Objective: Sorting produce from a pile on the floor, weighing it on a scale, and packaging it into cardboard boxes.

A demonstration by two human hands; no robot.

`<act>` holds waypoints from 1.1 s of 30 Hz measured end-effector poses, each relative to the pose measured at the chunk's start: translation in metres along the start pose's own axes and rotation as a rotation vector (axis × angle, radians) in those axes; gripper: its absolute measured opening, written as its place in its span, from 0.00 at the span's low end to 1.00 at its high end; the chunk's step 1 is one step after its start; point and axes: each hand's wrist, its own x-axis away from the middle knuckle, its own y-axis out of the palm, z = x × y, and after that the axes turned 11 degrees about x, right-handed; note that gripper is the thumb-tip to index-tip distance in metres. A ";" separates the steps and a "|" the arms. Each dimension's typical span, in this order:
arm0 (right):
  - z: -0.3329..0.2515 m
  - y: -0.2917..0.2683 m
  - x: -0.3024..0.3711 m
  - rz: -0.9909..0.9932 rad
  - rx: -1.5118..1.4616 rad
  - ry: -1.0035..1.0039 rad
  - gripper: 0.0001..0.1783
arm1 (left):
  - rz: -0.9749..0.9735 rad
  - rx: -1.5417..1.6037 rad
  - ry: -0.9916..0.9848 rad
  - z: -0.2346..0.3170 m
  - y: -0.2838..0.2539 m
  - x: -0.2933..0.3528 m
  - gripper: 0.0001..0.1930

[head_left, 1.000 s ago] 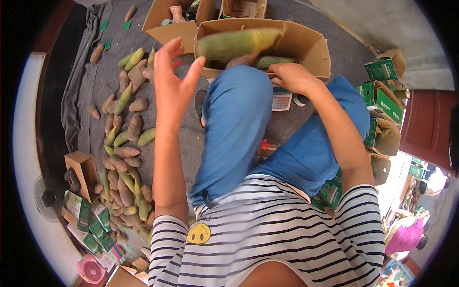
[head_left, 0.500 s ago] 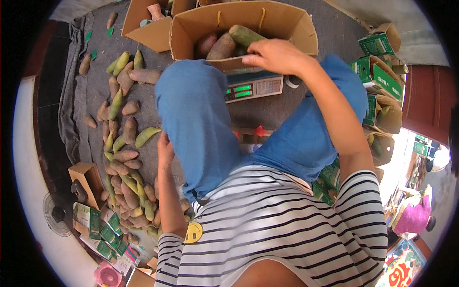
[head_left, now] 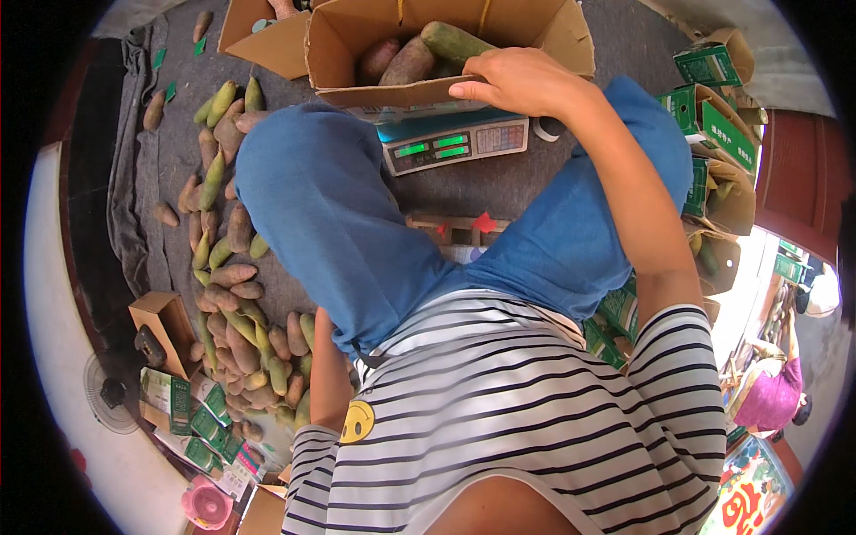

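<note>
An open cardboard box [head_left: 544, 31] stands on a digital scale [head_left: 464, 150] with lit green displays. In the box lie a green root vegetable [head_left: 450, 41], like a radish, and reddish-brown ones [head_left: 408, 62]. My right hand [head_left: 530, 82] is bent over the box's near rim, thumb on the outside and fingers inside, close to the green one's end. My left forearm [head_left: 330, 374] reaches down behind my left knee, which hides that hand. Beside it spreads a pile of green and reddish-brown root vegetables [head_left: 241, 343].
A second open box [head_left: 267, 40] stands at the far left. Green-printed cartons [head_left: 713, 129] line the right side, some with produce inside. Lower left are a fan [head_left: 107, 392], a small carton [head_left: 165, 325] and a pink round object [head_left: 207, 504]. A person in purple [head_left: 771, 392] is at the far right.
My left knee has swung left, covering part of the pile and uncovering more of the scale. The left hand has slipped out of sight behind it. My right hand stays at the box rim.
</note>
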 end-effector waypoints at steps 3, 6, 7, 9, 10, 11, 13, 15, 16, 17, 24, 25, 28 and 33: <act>0.000 0.003 0.001 -0.030 0.046 -0.028 0.27 | 0.038 0.031 0.023 0.007 0.004 -0.010 0.15; -0.002 0.009 -0.004 0.028 0.056 -0.087 0.27 | 0.100 0.062 0.053 0.020 0.012 -0.072 0.14; -0.003 0.011 -0.006 0.069 0.048 -0.107 0.27 | 0.123 0.073 0.064 0.025 0.011 -0.090 0.14; 0.002 0.007 0.001 0.022 0.049 -0.059 0.27 | 0.116 0.098 0.079 0.030 0.008 -0.102 0.14; 0.000 0.005 0.001 -0.020 0.047 -0.050 0.27 | 0.136 0.109 0.092 0.040 -0.006 -0.101 0.14; -0.002 0.004 0.000 -0.015 0.047 -0.059 0.27 | 0.157 0.121 0.106 0.040 -0.009 -0.100 0.14; -0.002 0.006 0.001 -0.017 0.029 -0.033 0.27 | 0.118 -0.106 0.405 0.090 0.007 -0.104 0.14; -0.003 0.004 0.005 -0.017 0.033 -0.026 0.28 | 0.147 -0.126 0.591 0.146 0.041 -0.088 0.14; -0.005 0.003 0.005 -0.021 0.034 -0.031 0.28 | 0.154 -0.062 0.670 0.169 0.060 -0.077 0.14; -0.006 0.002 0.004 -0.019 0.035 -0.038 0.28 | 0.159 0.004 0.747 0.187 0.079 -0.070 0.14; 0.002 0.009 0.004 -0.001 -0.011 -0.034 0.29 | -0.396 -0.038 1.025 0.255 0.192 -0.112 0.12; -0.002 0.007 0.000 0.015 -0.033 -0.064 0.29 | -0.500 -0.101 1.063 0.262 0.195 -0.128 0.12; -0.004 0.003 0.001 -0.018 -0.043 -0.049 0.29 | -0.510 -0.356 1.065 0.250 0.239 -0.166 0.16; 0.005 0.003 -0.001 0.098 -0.087 -0.043 0.23 | -0.490 -1.425 0.896 0.216 0.237 -0.182 0.14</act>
